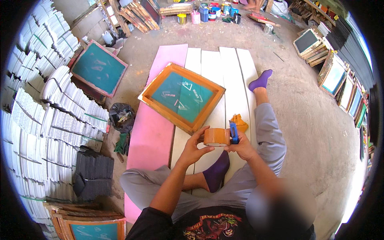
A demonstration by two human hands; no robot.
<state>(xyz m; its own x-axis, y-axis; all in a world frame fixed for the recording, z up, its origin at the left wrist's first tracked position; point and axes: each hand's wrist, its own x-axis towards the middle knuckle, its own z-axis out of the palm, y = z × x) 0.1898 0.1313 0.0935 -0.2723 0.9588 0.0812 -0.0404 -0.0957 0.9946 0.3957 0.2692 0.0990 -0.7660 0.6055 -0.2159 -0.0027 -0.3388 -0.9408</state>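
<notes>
My left hand [193,149] grips the left side of a wide roll of brown packing tape [216,137], thumb below and fingers along its edge. Against the roll's right side, my right hand [242,148] is closed round a blue tool that looks like a utility knife [234,133], its fingertips touching the tape. A crumpled wad of brown tape [239,121] lies just beyond that hand. Past my left hand, a wooden printing screen [181,97] with green mesh and pale stencil marks rests tilted across the boards.
I sit on pink [154,132] and white boards [210,80], legs spread around the work. Stacked white sheets [66,116] line the left, beside a black bag [121,117]. Another green screen [99,68] leans there. More frames [336,76] stand right; paint cans [212,15] sit at the back.
</notes>
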